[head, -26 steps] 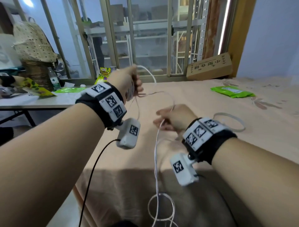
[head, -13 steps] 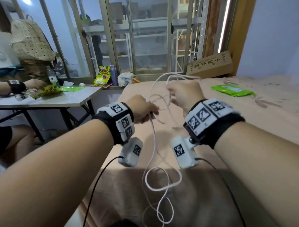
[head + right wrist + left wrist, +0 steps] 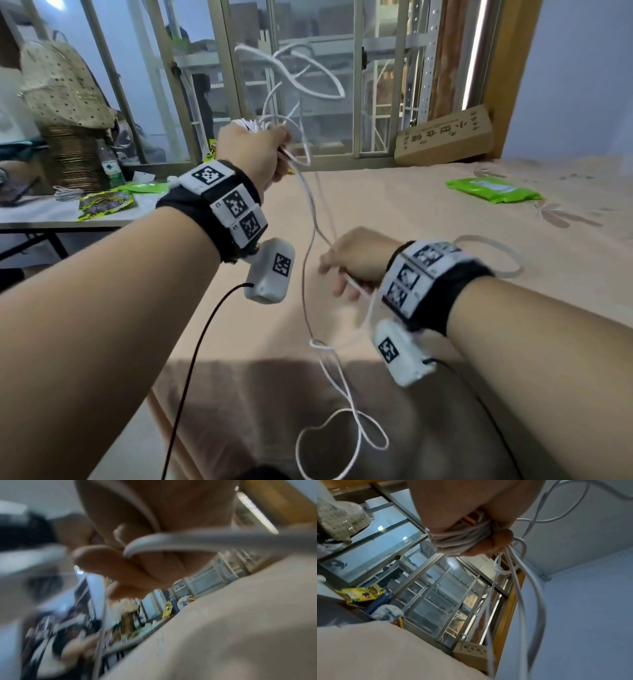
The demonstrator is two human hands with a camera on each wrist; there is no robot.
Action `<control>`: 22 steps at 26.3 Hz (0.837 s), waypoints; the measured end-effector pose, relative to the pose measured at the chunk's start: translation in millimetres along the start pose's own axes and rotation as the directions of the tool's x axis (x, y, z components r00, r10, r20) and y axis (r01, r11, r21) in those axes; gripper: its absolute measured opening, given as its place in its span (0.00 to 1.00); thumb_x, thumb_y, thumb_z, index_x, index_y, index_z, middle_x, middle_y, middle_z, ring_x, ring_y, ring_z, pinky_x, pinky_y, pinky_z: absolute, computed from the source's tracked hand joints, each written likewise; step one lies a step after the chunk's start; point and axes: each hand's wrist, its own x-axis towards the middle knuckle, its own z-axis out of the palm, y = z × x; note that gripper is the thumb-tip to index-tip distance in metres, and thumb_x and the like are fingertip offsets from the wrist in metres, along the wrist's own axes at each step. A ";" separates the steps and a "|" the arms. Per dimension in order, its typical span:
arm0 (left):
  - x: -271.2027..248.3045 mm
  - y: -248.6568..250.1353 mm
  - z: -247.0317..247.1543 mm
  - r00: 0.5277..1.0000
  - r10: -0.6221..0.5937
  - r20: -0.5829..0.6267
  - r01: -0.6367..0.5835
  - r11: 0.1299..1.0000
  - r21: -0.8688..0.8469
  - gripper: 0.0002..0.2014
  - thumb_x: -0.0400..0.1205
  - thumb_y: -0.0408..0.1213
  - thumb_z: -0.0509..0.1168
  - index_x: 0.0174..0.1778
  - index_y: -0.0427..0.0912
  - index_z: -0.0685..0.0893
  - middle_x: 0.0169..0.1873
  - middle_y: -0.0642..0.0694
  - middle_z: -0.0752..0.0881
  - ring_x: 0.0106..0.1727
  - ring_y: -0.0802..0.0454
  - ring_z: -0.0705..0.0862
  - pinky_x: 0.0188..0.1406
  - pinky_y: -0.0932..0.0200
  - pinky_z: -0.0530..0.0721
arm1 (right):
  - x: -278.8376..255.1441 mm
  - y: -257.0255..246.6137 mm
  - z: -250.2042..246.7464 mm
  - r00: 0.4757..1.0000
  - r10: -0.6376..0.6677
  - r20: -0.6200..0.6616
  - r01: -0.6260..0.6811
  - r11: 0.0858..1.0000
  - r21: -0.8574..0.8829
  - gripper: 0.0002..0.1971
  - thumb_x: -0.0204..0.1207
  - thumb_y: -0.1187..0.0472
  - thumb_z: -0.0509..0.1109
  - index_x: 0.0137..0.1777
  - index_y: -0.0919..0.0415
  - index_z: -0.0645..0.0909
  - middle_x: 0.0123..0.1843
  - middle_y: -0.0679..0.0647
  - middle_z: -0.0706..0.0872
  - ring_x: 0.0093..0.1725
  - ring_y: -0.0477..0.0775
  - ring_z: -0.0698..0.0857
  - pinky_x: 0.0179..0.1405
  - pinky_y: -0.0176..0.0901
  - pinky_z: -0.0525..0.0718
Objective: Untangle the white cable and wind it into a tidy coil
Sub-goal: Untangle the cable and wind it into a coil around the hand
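My left hand (image 3: 255, 150) is raised in front of the window and grips the white cable (image 3: 310, 219), with several turns wound round its fingers (image 3: 462, 539). Loose loops of the cable (image 3: 301, 72) fly above the fist. One strand runs down to my right hand (image 3: 356, 263), which is lower and nearer, its fingers curled round the strand (image 3: 154, 539). Below it the cable makes a small knot-like twist (image 3: 320, 346) and hangs in tangled loops (image 3: 342, 438) over the bed's near edge. The right wrist view is blurred.
The bed (image 3: 428, 212) has a peach cover with a green packet (image 3: 493, 190) and another white loop (image 3: 493, 255) on it. A cardboard box (image 3: 445, 135) leans at the window. A table (image 3: 44, 212) with snack bags, a bottle and a basket stands at the left.
My left hand has risen toward the window with the wound cable. My right hand has dropped from near the left hand down along the strand, and the loops above the left hand have flicked upward.
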 end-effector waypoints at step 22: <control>11.9 -28.5 -7.8 0.990 -0.141 -0.020 0.139 0.989 -0.057 0.15 0.85 0.31 0.62 0.30 0.37 0.78 0.21 0.45 0.80 0.17 0.54 0.71 0.21 0.64 0.68 | 10.6 6.4 21.9 0.931 -0.107 0.350 -0.053 0.907 0.418 0.17 0.74 0.73 0.68 0.63 0.63 0.78 0.44 0.66 0.90 0.18 0.48 0.81 0.13 0.29 0.69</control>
